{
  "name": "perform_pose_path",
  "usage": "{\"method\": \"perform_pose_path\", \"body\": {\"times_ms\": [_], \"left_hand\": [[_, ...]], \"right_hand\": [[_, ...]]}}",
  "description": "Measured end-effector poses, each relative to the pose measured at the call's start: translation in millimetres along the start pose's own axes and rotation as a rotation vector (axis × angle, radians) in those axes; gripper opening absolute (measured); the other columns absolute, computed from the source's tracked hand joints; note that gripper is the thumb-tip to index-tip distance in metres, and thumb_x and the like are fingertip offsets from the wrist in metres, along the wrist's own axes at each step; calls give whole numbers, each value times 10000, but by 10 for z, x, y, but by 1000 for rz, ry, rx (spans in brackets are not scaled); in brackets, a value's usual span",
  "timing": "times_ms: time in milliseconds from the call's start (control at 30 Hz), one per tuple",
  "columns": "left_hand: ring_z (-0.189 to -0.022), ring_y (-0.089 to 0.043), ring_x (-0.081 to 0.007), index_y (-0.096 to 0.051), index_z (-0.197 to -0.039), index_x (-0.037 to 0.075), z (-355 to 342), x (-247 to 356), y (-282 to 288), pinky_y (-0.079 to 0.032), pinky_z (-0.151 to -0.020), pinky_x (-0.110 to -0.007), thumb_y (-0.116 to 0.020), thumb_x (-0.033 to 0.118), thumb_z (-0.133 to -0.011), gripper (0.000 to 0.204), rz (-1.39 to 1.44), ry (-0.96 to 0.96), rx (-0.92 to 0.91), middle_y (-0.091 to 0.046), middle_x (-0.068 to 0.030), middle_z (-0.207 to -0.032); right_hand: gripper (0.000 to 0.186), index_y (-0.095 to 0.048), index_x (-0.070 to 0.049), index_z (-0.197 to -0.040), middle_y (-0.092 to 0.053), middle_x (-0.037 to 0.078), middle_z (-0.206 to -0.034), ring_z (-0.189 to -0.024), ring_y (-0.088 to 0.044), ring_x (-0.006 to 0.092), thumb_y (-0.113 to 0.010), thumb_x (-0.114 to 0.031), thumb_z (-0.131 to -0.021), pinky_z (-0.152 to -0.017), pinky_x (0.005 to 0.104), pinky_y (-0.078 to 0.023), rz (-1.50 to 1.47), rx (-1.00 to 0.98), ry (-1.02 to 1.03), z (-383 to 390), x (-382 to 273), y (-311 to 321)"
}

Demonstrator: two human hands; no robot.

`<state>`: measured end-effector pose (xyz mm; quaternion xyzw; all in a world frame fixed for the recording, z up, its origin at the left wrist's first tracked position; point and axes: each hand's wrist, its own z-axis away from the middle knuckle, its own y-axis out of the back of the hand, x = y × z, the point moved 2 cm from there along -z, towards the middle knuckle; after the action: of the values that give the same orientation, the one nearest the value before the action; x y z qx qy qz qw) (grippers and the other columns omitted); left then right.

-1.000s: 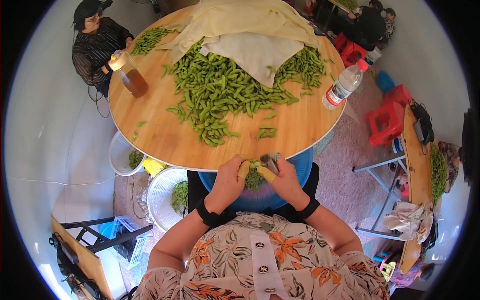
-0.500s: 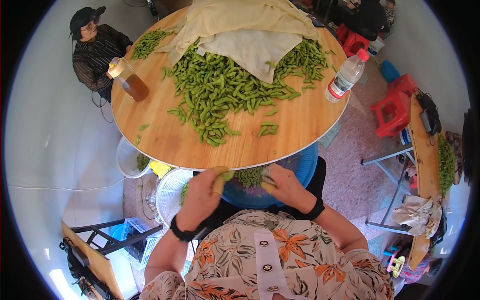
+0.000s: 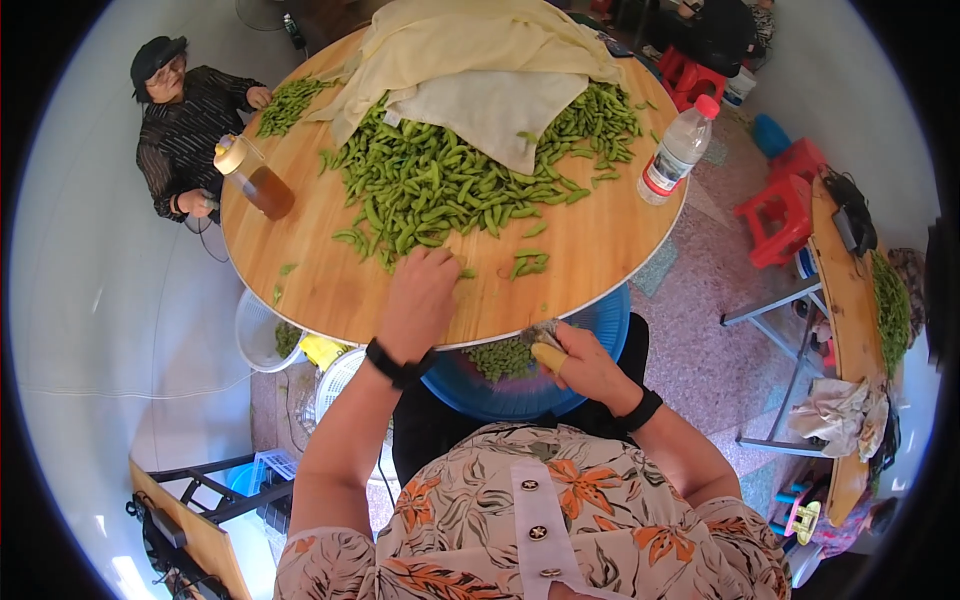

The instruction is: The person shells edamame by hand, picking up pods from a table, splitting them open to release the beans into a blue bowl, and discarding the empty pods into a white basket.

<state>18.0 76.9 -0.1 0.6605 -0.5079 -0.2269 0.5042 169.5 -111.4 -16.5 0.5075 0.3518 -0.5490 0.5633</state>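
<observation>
1. Left hand (image 3: pixel 420 300) is palm-down, fingers bent, right at the near edge of the pile of bean pods (image 3: pixel 440 185) on the worktop (image 3: pixel 600 240). Can't tell if it's got one pinched, since the fingertips are mostly hidden. Grabbing blind like that could drag extra pods along.

2. Those pods sit heaped in the middle, partly under a pale cloth (image 3: pixel 480 50). Loose heap, so a tug low down might start a little slide toward the edge.

3. Right hand (image 3: pixel 585 362) is curled over the blue basin (image 3: pixel 510 405), yellow cover on the thumb, with a small grey piece (image 3: pixel 540 332) at the fingers. Held or worn, I honestly can't tell. If it's loose, it could drop in with the green beans (image 3: pixel 500 360).

4. The basin looks like it's sitting around the lap, just under the worktop's rim. A shift of the legs might tip it and spill beans.

5. Red-capped bottle (image 3: pixel 672 155) stands near the right edge; a stray elbow could knock it off. Same worry for the jug (image 3: pixel 258 180) of amber liquid, left side.
</observation>
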Motion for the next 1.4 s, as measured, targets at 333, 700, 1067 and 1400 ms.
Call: {"method": "perform_pose_path", "body": {"times_ms": [333, 700, 1067, 1400], "left_hand": [[-978, -532, -277, -641, -880, 75, -193, 151, -195, -390, -814, -396, -644, 73, -749, 131, 73, 54, 70, -606, -68, -944], [-914, -557, -288, -648, -914, 75, -83, 192, -254, -403, -829, -386, -634, 52, -746, 170, -27, -26, -60, -611, -81, -921], [-734, -656, -191, -627, -1150, 16, 53, 595, -22, -499, -660, -289, -538, 36, -889, 276, 917, 299, -58, -664, -149, -813], [-632, -601, -207, -641, -1099, 39, 139, 698, 193, -473, -598, -311, -577, 36, -883, 225, 680, 54, -49, -636, -119, -767]], "right_hand": [[172, -565, -31, -975, -560, 17, -702, -516, -490, 70, -510, -194, -958, -466, 234, -385, -213, 103, 22, -136, -41, -6], [192, -567, -20, -1020, -565, 23, -719, -533, -497, 78, -492, -189, -967, -478, 239, -381, -235, 92, -30, -188, 21, 5], [183, -519, -38, -1105, -552, 19, -742, -547, -473, 74, -466, -153, -971, -484, 224, -369, -437, 82, 38, -169, -223, -60], [195, -531, -92, -1151, -536, 6, -697, -490, -412, 52, -475, -173, -982, -438, 194, -314, -625, -171, -34, -78, -154, -24]]}}
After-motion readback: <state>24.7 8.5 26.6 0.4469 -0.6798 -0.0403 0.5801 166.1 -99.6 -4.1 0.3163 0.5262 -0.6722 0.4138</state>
